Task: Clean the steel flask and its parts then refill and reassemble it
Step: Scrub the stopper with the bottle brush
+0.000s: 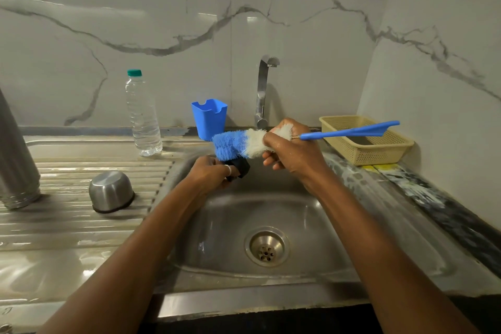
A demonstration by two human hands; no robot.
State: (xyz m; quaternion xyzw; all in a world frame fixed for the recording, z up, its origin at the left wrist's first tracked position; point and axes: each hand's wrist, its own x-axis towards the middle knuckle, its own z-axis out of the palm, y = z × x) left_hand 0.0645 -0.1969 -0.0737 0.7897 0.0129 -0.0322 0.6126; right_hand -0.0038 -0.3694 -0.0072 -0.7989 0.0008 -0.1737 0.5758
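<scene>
We scrub black stopper [240, 167], held in left grip [212, 174]; right grip [292, 151] clutches brush [231, 143] by bristles. Next, we judge: rinse under tap [263, 84] at 12 o'clock.

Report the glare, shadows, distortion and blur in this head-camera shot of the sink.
Head view: wide-angle distortion seems to tilt the steel flask at the left edge; glare streaks the wet draining board and spots the wall tiles; the tap throws a soft shadow on the wall to its right; the brush, left hand and right hand look sharp, without clear motion blur.
</scene>
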